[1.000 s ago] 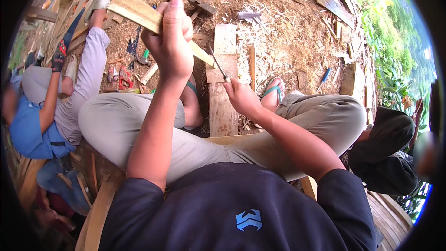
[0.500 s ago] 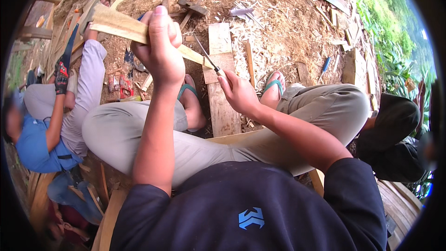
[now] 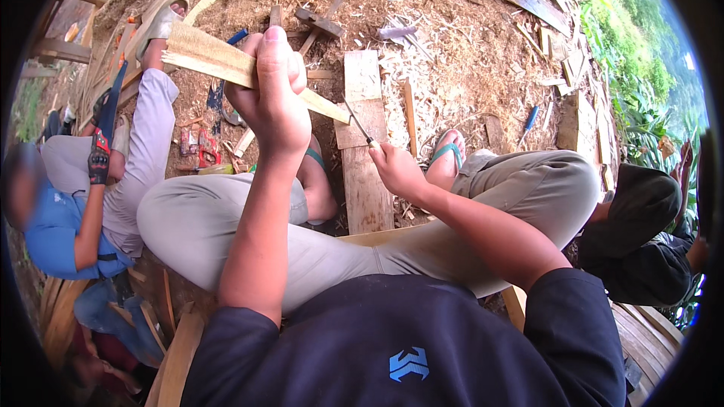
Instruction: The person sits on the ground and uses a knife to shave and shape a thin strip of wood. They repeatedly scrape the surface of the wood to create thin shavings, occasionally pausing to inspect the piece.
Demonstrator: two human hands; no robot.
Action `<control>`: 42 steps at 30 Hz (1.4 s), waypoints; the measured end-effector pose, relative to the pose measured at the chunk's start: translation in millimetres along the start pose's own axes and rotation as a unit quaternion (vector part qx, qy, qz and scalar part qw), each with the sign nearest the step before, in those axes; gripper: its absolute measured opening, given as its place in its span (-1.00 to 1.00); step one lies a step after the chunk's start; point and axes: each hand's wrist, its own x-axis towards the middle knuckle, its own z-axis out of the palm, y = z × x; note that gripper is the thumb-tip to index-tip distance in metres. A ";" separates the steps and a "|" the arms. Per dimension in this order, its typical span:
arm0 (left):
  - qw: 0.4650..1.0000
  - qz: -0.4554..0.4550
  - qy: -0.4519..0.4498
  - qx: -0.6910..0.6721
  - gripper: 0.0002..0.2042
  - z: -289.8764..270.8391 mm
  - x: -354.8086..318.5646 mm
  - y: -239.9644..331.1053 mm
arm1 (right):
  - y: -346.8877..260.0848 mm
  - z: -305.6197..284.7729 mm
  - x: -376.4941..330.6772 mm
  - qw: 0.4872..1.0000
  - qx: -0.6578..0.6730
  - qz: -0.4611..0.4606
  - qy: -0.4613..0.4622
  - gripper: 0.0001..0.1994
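Two people sit on ground strewn with wood chips. At the far left, a co-worker in a blue shirt wears a work glove and sits beside loose slats. Left of centre, the left hand is closed tightly around a pale wooden strip, held raised and slanting toward the right. Its right end tapers, apparently already partly shaved; the left portion looks unworked, so trimming seems incomplete. At centre, the right hand grips a thin blade whose tip meets the strip's narrow end, above a flat plank on the ground. No containers are visible.
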 end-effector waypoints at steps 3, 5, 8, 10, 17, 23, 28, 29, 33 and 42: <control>1.000 -0.005 0.011 0.005 -0.62 0.4 -0.9 1.3 | -16.0 -6.0 -4.9 1.000 0.019 -0.008 0.022 -0.57; 1.000 -0.016 0.009 -0.002 -0.62 1.6 -2.2 3.1 | -32.1 -13.8 -12.2 0.998 0.013 -0.035 0.041 -0.58; 1.000 -0.017 0.005 -0.001 -0.61 0.6 -2.7 2.6 | -15.7 -8.2 -3.9 0.999 -0.026 0.019 -0.003 -0.61; 1.000 -0.009 -0.002 0.002 -0.63 -0.6 -2.2 1.1 | -9.8 -9.6 -1.1 1.000 -0.005 0.012 -0.001 -0.63; 1.000 -0.019 -0.007 -0.006 -0.63 1.0 -3.5 0.8 | -16.5 -8.9 -5.2 0.999 0.001 -0.013 0.038 -0.64; 1.000 -0.017 -0.006 0.000 -0.61 -3.5 -2.5 0.1 | -39.9 -19.9 -13.7 0.994 0.057 -0.057 0.072 -0.57; 1.000 -0.021 -0.021 -0.007 -0.62 -0.5 -1.8 -2.9 | -6.2 -5.8 -3.2 0.999 0.001 0.005 0.032 -0.58; 0.999 -0.031 -0.024 -0.007 -0.62 -2.4 -3.5 -7.0 | -11.1 -7.6 -7.1 0.998 0.018 0.001 0.056 -0.58; 0.998 -0.040 -0.043 -0.006 -0.63 -6.1 -5.1 -12.2 | -40.0 -23.4 -10.2 0.997 0.056 -0.038 0.034 -0.58; 0.995 -0.067 -0.073 -0.014 -0.60 -7.3 -1.2 -11.1 | -43.2 -25.6 -7.9 0.992 0.085 -0.081 0.038 -0.60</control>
